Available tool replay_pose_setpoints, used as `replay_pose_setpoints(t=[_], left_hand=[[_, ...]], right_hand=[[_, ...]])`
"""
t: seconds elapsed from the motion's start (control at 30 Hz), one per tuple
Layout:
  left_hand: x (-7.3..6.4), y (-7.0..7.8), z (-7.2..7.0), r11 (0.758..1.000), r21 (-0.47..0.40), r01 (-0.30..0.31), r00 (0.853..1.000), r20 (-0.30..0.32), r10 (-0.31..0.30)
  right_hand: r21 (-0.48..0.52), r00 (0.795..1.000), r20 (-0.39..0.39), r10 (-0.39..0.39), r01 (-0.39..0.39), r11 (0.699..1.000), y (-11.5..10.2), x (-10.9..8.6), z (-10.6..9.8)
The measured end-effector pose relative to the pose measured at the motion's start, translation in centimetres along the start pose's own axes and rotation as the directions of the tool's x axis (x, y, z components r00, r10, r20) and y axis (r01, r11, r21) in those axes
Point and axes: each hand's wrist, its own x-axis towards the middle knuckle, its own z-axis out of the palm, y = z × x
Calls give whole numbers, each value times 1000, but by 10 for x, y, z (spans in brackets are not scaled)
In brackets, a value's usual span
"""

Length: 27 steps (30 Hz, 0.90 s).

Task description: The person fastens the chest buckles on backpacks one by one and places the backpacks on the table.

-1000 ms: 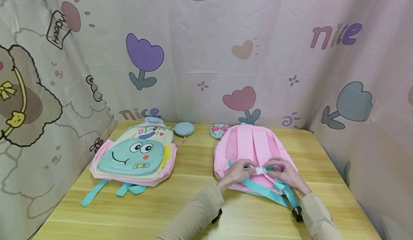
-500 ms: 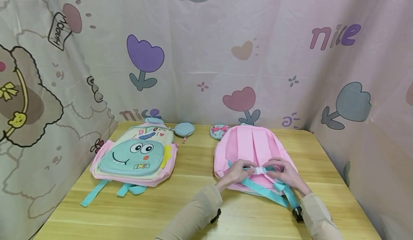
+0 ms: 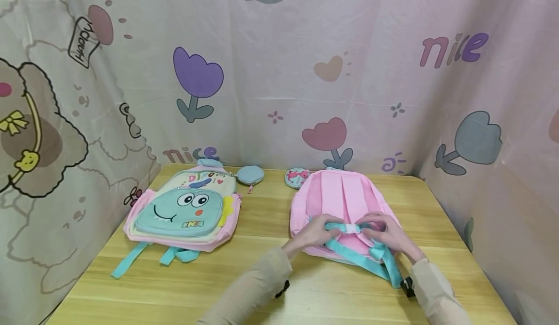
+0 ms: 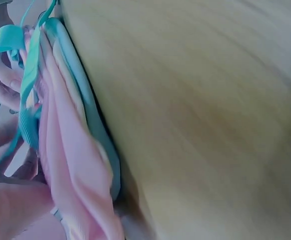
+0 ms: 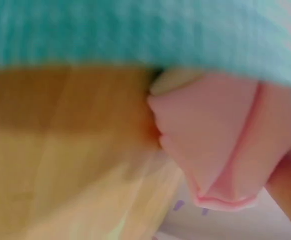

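Left hand [image 3: 315, 231] and right hand [image 3: 388, 232] are curled, the teal strap [image 3: 339, 227] being pinched either side of its white buckle [image 3: 352, 228]; pink backpack [image 3: 332, 194] is laid beneath, lower right of frame; left hand has been shifted leftward, baring more strap.

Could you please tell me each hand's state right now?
Left hand: pinching the teal strap.
Right hand: pinching it beyond the white buckle.
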Motion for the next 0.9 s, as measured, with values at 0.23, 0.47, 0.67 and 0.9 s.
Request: replay_pose_setpoints(t=[0.23,0.47,0.67,0.9], left_hand=[[-21,-9,-40,989,30,-145,988,57,143],[-58,-20,-95,991,99,-93,994,67,87],[-94,-29,-146,983,178,-46,999,19,43],[-134,-49,-202,948,319,-2,993,-108,39]], right_hand=[[-19,999,-43,-20,19,1000,-20,11,-9],[115,1000,20,-10,8,993,-57,32,-14],[73,994,108,3,-11,997,-91,53,2],[35,976,206,-65,59,998,-121,81,44]])
